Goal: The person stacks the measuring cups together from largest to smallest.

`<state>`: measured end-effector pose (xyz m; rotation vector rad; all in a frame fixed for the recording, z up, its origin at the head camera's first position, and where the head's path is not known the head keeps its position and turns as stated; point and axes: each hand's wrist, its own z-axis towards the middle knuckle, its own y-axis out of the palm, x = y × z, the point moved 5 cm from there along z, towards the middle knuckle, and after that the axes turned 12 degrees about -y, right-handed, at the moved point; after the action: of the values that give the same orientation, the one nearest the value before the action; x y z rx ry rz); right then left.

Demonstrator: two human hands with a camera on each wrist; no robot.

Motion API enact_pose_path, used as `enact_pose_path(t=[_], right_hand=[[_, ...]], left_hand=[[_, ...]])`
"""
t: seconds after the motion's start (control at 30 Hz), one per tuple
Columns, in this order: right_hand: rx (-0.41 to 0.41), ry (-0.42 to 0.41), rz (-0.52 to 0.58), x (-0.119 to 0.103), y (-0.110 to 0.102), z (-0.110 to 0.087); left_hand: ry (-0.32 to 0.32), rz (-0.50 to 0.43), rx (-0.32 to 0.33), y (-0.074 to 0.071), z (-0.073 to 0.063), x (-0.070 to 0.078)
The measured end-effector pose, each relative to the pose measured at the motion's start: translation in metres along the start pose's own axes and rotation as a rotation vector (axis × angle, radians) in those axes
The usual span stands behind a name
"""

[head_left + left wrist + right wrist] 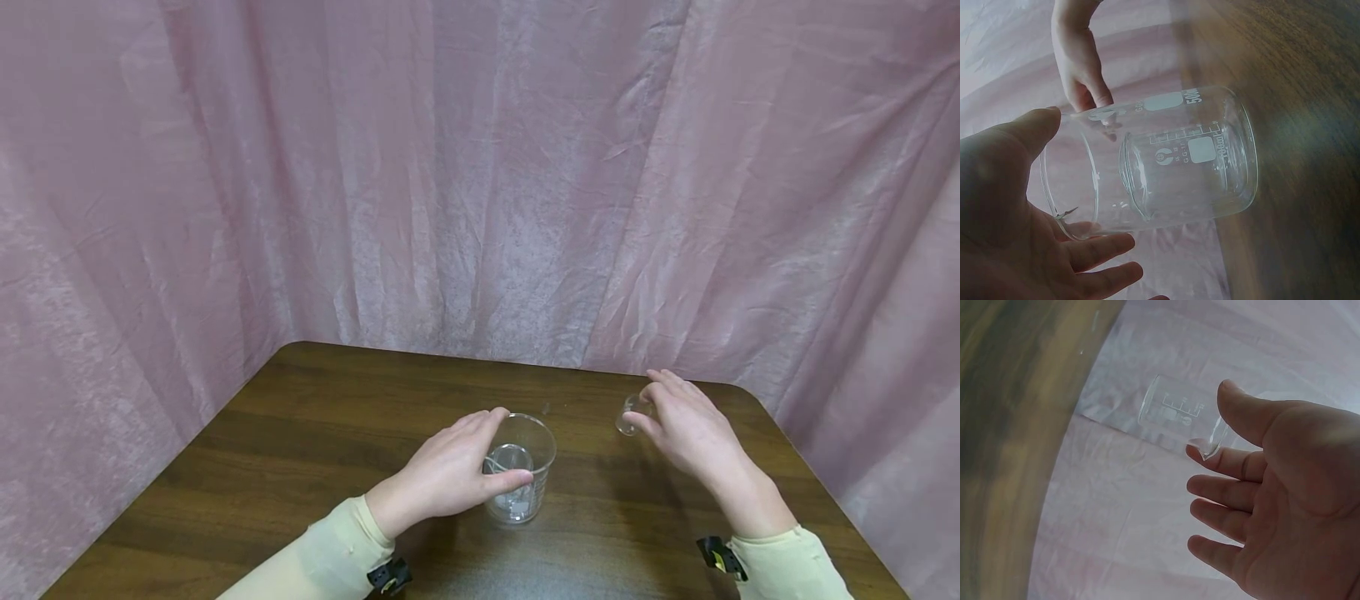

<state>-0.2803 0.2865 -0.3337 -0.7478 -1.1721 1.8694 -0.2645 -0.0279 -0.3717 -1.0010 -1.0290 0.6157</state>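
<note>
A large clear glass beaker (pixel 536 454), marked 500 ml, stands upright on the table. Inside it sits a smaller beaker (pixel 1172 169), whose print reads 100 ml. My left hand (pixel 453 471) holds the large beaker near its rim, the thumb on the near side and the fingers round the far left. To the right, my right hand (pixel 693 429) pinches a tiny graduated beaker (pixel 1179 415) by its rim between thumb and index finger. That tiny beaker is tilted and appears raised off the table; the other right fingers are loosely bent.
A dark brown wooden table (pixel 322 417) with rounded far corners lies under both hands. Pink curtains (pixel 487 183) hang close behind it and along the sides. A small clear spot or glint (pixel 546 408) shows on the tabletop behind the large beaker.
</note>
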Motion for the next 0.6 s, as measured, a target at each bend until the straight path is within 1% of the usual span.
enact_pose_path(t=[0.6], right_hand=[[0.031, -0.035, 0.009, -0.018, 0.001, 0.002]], left_hand=[[-0.011, -0.001, -0.013, 0.006, -0.003, -0.002]])
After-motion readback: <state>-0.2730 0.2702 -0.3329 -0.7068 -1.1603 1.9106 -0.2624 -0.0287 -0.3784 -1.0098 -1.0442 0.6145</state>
